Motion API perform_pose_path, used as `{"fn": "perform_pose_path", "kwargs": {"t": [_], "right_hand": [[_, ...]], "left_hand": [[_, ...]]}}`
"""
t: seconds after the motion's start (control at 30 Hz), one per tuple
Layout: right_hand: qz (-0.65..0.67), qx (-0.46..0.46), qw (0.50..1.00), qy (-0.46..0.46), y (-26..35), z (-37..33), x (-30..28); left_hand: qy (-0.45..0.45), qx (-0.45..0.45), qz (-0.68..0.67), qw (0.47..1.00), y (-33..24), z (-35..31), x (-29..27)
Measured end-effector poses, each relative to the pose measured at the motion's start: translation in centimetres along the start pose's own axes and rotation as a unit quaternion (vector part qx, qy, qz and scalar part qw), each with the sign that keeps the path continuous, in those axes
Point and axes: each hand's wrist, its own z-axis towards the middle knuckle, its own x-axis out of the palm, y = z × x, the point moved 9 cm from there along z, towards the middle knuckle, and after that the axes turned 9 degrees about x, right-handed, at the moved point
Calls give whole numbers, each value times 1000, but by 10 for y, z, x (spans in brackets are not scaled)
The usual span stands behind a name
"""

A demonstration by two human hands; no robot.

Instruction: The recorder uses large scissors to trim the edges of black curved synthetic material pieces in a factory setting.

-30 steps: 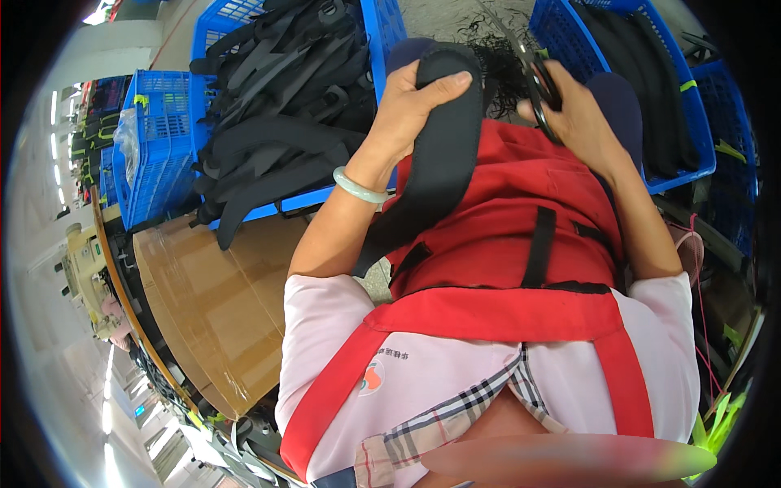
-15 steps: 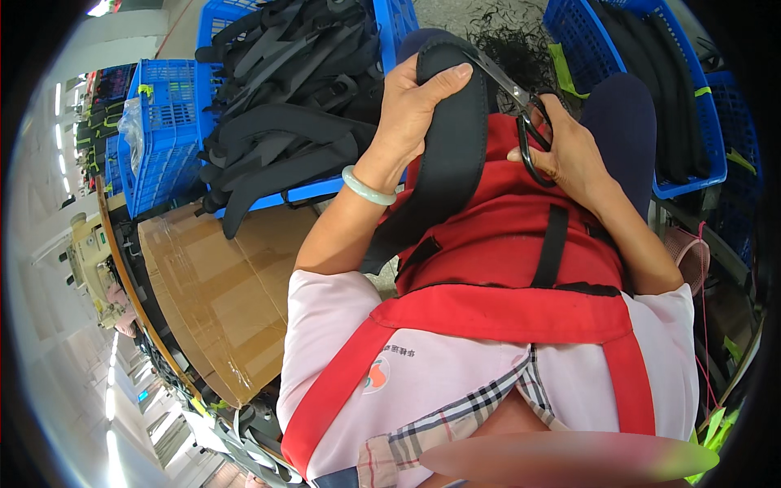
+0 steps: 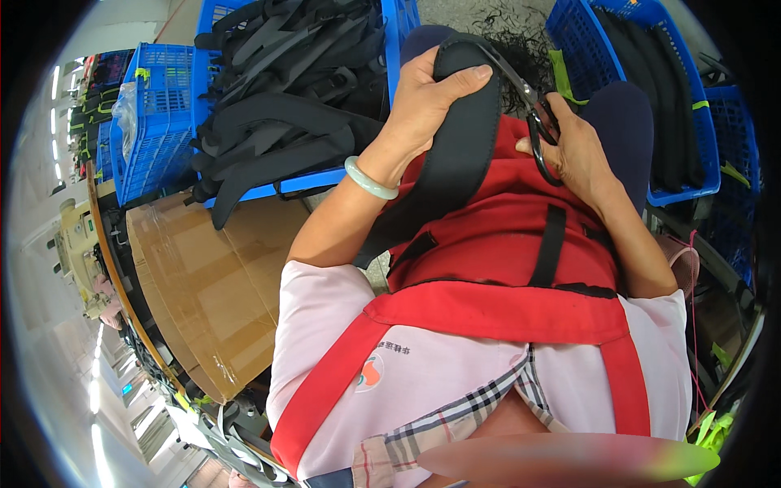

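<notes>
A long padded black strap (image 3: 460, 150) with a stitched edge lies across my lap, over the red apron (image 3: 488, 252). My left hand (image 3: 431, 98) grips its far, rounded end, thumb on top and fingers behind. Black-handled scissors (image 3: 530, 98) are in my right hand (image 3: 576, 150), with its thumb and fingers in the handle loops. Their metal blades lie along the right edge of the strap's end. Whether the blade tips touch the strap is hard to make out.
At the left, a blue crate (image 3: 264, 191) is heaped with black straps (image 3: 285, 122). Another blue crate (image 3: 663, 198) on the right holds long black straps. Black trimmings (image 3: 508, 49) litter the floor ahead. A cardboard sheet (image 3: 220, 285) lies left of me; a sewing machine (image 3: 77, 236) stands farther left.
Both hands have shifted slightly right in the picture together with the strap and scissors. The grip on each is the same.
</notes>
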Motion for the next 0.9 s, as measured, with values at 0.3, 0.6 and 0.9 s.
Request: {"fn": "perform_pose_path", "kwargs": {"t": [0.3,0.6,0.9], "right_hand": [[40,-12,998,44,-14,4,-4],[-18,-29,998,51,-25,-6,-35],[-87,-29,992,92,-20,-16,-59]], "left_hand": [[25,-23,9,999,4,0,5],[82,-36,54,995,9,-4,28],[148,-42,69,986,13,-9,51]]}}
